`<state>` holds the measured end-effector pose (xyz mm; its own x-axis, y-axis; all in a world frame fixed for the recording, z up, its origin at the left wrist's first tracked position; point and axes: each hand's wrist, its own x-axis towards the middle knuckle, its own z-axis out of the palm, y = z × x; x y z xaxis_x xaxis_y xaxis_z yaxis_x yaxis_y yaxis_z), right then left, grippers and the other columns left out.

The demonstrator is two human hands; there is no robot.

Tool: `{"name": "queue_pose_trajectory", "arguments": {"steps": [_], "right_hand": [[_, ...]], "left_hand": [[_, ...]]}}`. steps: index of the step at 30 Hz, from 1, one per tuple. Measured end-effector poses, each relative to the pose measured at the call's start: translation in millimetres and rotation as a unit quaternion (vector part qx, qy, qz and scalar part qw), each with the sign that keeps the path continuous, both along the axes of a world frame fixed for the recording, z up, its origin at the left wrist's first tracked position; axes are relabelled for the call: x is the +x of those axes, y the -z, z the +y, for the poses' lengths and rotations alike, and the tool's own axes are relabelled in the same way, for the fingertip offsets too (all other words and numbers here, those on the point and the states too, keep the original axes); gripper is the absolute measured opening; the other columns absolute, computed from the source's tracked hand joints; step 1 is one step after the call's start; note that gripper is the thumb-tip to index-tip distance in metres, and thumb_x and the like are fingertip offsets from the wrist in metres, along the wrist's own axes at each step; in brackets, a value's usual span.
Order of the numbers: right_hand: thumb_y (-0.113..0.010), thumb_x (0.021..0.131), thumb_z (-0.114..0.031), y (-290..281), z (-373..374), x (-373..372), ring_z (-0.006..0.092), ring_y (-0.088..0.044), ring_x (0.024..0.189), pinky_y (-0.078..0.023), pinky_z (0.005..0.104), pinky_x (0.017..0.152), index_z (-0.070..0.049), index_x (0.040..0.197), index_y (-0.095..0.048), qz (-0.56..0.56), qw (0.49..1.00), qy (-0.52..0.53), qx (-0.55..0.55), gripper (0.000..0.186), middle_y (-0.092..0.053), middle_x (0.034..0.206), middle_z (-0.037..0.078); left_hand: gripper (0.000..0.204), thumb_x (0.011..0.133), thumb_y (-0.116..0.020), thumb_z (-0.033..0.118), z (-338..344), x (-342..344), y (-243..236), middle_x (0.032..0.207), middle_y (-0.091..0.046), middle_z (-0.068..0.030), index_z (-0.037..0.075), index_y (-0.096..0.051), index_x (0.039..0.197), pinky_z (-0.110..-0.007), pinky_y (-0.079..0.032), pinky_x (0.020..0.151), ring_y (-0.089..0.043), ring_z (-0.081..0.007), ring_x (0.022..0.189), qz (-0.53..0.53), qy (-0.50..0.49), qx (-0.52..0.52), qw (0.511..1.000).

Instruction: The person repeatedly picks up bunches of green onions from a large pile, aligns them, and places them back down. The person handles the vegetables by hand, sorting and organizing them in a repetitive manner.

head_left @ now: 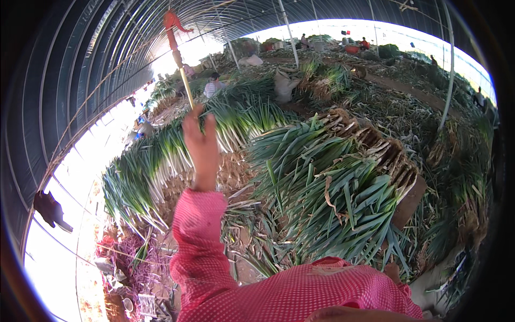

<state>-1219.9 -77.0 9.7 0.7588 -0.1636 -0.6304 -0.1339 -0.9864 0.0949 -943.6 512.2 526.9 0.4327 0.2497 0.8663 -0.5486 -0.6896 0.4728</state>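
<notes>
My left hand (203, 147) is raised on a stretched arm in a pink dotted sleeve. Its fingers meet the lower end of a pale yellow stick (184, 83) and appear closed on it; the grip is partly hidden. Red wrapping with a curved loose end (172, 27) covers the stick's top. Below and beyond this hand runs a long row of leeks or large green onions (222, 121), with white stems and rooty ends. To the right lies a big pile of them (338, 182), leaves toward me. A small brown patch beside my body may be part of my right hand (394, 272); its fingers are indistinct.
Loose leaves (252, 236) litter the ground before me. Metal poles (449, 80) stand under an arched tunnel roof. A pale sack (284, 86) sits behind the pile. Several people work farther off, one in a striped top (213, 87). Purple netting (145, 276) lies lower left.
</notes>
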Motion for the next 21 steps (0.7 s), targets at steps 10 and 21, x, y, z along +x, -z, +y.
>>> {"name": "queue_pose_trajectory", "arguments": {"steps": [10,21], "right_hand": [[-0.063,0.084,-0.028,-3,71,-64,0.0227,-0.06,0.06,-0.045,0.0395,0.051,-0.008,0.077,-0.067,-0.023,0.991,0.107,0.073,0.022,-0.062,0.068,0.008],[-0.065,0.077,-0.023,70,98,-252,0.0235,-0.064,0.064,-0.049,0.0417,0.053,-0.011,0.074,-0.068,0.036,0.972,0.217,0.088,0.012,-0.065,0.069,0.006]], "left_hand": [[0.027,0.094,-0.056,0.036,114,205,-129,0.072,-0.059,-0.001,0.01,-0.055,0.095,-0.024,-0.034,0.041,-0.046,-0.0084,0.048,0.184,0.237,-0.103,0.948],[0.012,0.093,-0.05,0.006,156,298,-243,0.07,-0.047,-0.0065,-0.005,-0.054,0.092,-0.023,-0.036,0.051,-0.04,-0.0125,0.056,0.054,0.367,-0.272,0.888]]}}
